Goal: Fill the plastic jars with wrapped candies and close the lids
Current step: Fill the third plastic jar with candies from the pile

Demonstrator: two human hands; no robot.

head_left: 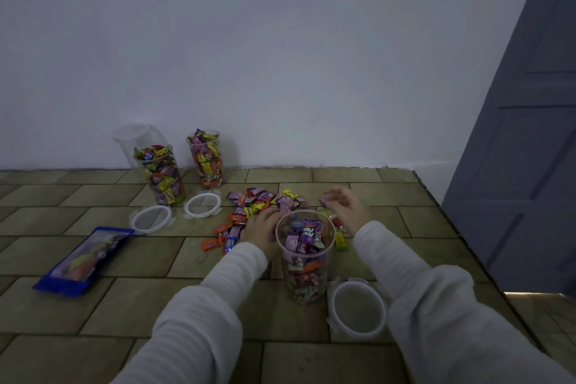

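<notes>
Clear plastic jar (306, 259), rigid and light, stands nearly full between both hands on the tile-patterned tabletop (124, 305). Left hand (260, 227) rests flat on crinkly, slippery wrapped candies (265, 199); right hand (344, 205) hovers with loose fingers. Best scooped in handfuls.

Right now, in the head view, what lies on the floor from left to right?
Blue candy bag → empty jar by the wall → left filled jar → second filled jar → loose candy pile → near jar → near lid.
</notes>
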